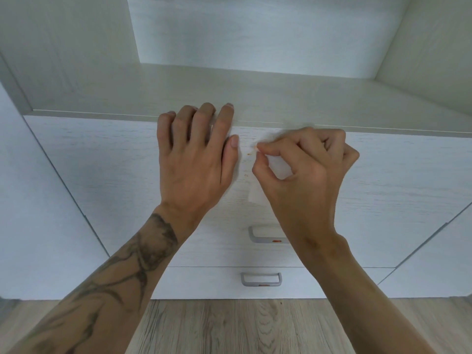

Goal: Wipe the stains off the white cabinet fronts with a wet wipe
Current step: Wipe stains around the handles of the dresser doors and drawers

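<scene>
Right hand (pixel 305 169) is pinched shut on a white wipe (pixel 258 192), thumb and forefinger pressing a bunched corner against the top drawer front (pixel 102 159), just beside a small orange stain (pixel 249 154). Most of the wipe sits inside the curled fingers, with a fold hanging out below the palm. Left hand (pixel 194 159) holds nothing; it lies flat and spread on the same front, its fingertips hooked over the upper edge onto the shelf (pixel 281 98), its thumb close to the stain.

As for progress, I'd say the job is partway at best. The orange specks by the pinched fingers are still there, with a fainter one a little lower. The top handle (pixel 265 236) carries a red-orange smear on its lower bar, and the lower handle (pixel 261 279) on the drawer beneath shows another. Neither looks touched. The panels to either side look clean from where I stand, though the white grain makes faint marks easy to miss.

Hard to judge: the right hand covers part of the front, so any stain under it is hidden, and the wipe blends into the white surface, blurring its outline. The far right fronts are cut off at the frame edge, and below is only floor (pixel 229 328).
</scene>
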### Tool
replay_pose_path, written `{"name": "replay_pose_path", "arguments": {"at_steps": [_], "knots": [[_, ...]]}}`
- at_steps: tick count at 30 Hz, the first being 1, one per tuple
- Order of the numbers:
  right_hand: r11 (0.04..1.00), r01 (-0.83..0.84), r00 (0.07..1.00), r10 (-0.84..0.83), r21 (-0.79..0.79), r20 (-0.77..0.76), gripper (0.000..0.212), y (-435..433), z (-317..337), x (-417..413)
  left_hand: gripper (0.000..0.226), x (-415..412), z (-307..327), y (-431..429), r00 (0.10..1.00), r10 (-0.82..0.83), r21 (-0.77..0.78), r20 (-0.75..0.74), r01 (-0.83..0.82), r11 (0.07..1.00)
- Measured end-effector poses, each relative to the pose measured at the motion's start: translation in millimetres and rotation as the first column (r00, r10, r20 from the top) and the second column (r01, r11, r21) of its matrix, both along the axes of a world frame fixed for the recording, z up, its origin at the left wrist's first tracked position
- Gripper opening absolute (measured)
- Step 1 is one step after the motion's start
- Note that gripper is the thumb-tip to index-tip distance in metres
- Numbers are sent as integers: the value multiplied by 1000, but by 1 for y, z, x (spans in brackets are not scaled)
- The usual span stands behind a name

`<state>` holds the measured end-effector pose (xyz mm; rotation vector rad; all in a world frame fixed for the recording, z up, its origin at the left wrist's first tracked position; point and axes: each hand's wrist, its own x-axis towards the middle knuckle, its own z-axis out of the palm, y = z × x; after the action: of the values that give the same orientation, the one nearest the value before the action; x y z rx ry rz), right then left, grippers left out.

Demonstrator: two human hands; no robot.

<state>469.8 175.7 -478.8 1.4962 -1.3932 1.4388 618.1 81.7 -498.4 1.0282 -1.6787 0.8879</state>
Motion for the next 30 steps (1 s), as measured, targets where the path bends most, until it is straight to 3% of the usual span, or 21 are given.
{"name": "replay_pose_path", "arguments": {"at_steps": [18, 23, 30], "knots": [[999, -26, 1000, 26, 43, -2, 10, 3, 4, -1, 41, 0, 0, 1, 1000, 4, 9, -8, -4, 1000], [987, -158, 986, 157, -9, -58, 4, 15, -8, -25, 41, 0, 0, 1, 1000, -4, 11, -11, 4, 1000], [989, -146, 987, 146, 2, 65, 5, 32, -20, -80, 40, -1, 0, 0, 1000, -6, -6, -17, 6, 1000]]}}
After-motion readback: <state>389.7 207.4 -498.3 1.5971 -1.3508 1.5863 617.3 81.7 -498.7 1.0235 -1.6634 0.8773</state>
